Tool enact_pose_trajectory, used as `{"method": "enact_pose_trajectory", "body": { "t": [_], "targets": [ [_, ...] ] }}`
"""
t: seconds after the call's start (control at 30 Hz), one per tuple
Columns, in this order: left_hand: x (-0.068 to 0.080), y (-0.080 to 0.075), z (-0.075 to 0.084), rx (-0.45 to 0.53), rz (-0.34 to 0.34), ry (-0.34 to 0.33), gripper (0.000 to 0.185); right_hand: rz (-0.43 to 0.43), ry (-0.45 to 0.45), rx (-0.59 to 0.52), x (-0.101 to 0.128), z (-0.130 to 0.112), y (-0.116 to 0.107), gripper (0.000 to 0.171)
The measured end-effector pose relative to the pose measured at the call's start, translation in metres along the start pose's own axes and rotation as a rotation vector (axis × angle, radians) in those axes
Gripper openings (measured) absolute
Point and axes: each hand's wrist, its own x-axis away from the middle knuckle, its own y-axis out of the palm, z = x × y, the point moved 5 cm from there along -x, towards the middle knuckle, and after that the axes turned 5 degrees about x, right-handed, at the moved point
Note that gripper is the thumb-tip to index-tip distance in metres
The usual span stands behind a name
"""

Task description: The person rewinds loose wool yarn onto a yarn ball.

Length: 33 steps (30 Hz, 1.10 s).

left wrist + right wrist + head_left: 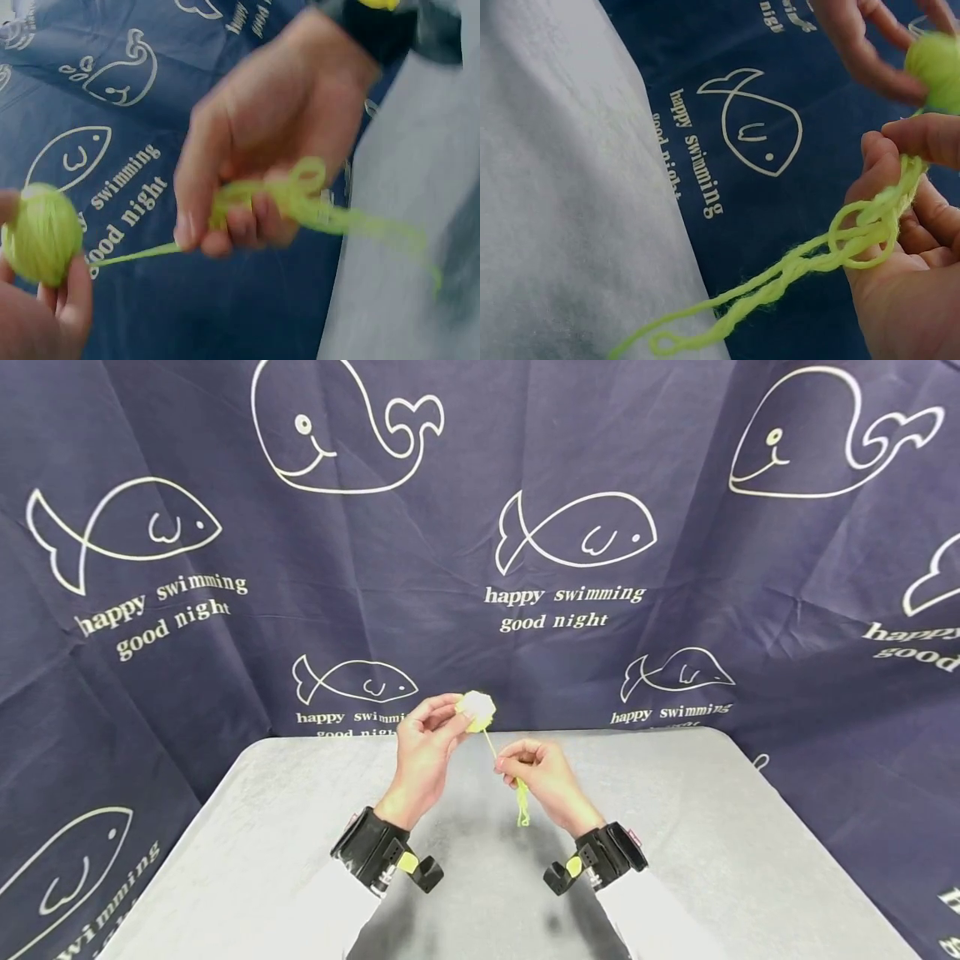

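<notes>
1. Two hands are raised above a grey desk (675, 827), near its far edge, with a dark blue cloth (675, 460) printed with white whales and fish hanging behind it.
2. The left hand (423, 752) holds a small ball of yellow-green yarn (477, 710) between its thumb and fingertips. The ball sits at about 1 o'clock from that hand, lifted clear of the desk.
3. In the left wrist view the ball (41, 234) rests against the fingertips at the lower left, its wound strands running up and down.
4. A single taut strand (489, 745) runs from the ball down toward 5 o'clock to the right hand (543, 777).
5. The right hand is curled closed around the yarn — thumb and forefinger pinch the strand where it comes in, and the other fingers fold over a bunch of loops.
6. The right wrist view shows those loops (862, 236) lying across the fingers, with a loose doubled tail (727, 307) trailing toward 7 o'clock.
7. In the head view that tail (522, 806) hangs below the right hand, just above the desk — whether it touches cannot be told.
8. Each wrist wears a black strap-on camera mount (375, 856) over a white sleeve (330, 918).
</notes>
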Motion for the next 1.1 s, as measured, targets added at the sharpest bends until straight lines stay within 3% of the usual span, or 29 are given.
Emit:
{"method": "enact_pose_trajectory", "body": {
  "t": [0.1,0.17,0.27,0.4,0.5,0.63,0.73,0.87,1.0,1.1],
  "targets": [
    [-0.006,-0.005,0.001,-0.165,0.064,0.116,0.026,-0.037,-0.03,0.026,0.006,-0.006,0.002,0.006],
    [-0.009,-0.008,0.003,-0.293,0.064,0.209,0.03,-0.054,-0.052,0.034,0.01,-0.011,0.001,0.009],
    [-0.01,-0.011,0.003,-0.506,0.012,0.336,0.034,-0.052,-0.094,0.024,0.013,-0.02,-0.006,0.013],
    [-0.008,-0.015,0.0,-0.789,-0.079,0.456,0.038,-0.027,-0.166,-0.047,0.012,-0.034,-0.021,0.003],
    [-0.007,-0.016,-0.004,-0.968,-0.181,0.43,0.036,-0.01,-0.207,-0.146,0.009,-0.042,-0.032,0.01],
    [-0.003,-0.013,-0.013,-1.123,-0.42,0.248,0.034,0.022,-0.204,-0.302,0.002,-0.046,-0.044,0.016],
    [0.004,-0.008,-0.02,-1.063,-0.643,0.058,0.033,0.049,-0.171,-0.412,-0.006,-0.046,-0.048,0.022],
    [0.014,0.0,-0.021,-0.794,-0.849,-0.142,0.032,0.088,-0.105,-0.577,-0.018,-0.037,-0.052,0.025],
    [0.018,0.009,-0.012,-0.508,-0.921,-0.187,0.034,0.158,-0.029,-0.68,-0.028,-0.017,-0.054,0.024],
    [0.016,0.016,-0.002,-0.305,-0.898,-0.157,0.036,0.201,0.027,-0.585,-0.03,0.001,-0.05,0.019]
  ]
}}
